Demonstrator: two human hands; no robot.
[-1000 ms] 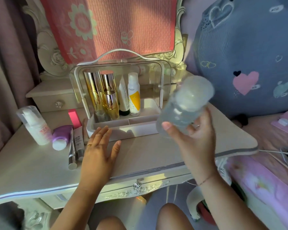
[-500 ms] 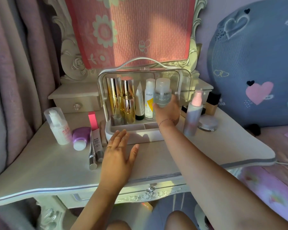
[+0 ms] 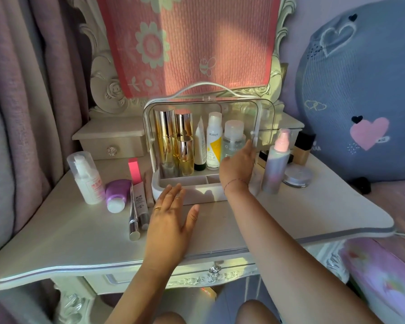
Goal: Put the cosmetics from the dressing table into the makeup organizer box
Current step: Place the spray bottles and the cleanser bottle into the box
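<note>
The makeup organizer box (image 3: 198, 195), white with a clear raised lid, stands at the back middle of the dressing table (image 3: 290, 213). Inside it stand gold bottles (image 3: 166, 139), a white tube (image 3: 200, 146), a white-and-yellow can (image 3: 214, 141) and a clear bottle (image 3: 233, 136). My right hand (image 3: 237, 166) is at the foot of the clear bottle with its fingers spread and loosened, hiding the bottle's lower part. My left hand (image 3: 171, 220) lies flat and open on the table in front of the box.
Left of the box lie a white pump bottle (image 3: 87, 178), a purple tube (image 3: 117, 192), a pink-tipped tube (image 3: 135, 169) and silver tubes (image 3: 133, 220). Right of it stand a pink-capped spray bottle (image 3: 277, 164), a round compact (image 3: 296, 176) and a foundation bottle (image 3: 302, 146). A bed lies on the right.
My right hand carried the clear bottle from above the table into the box, set it down beside the yellow can, and has loosened its hold. My left hand stayed flat.
</note>
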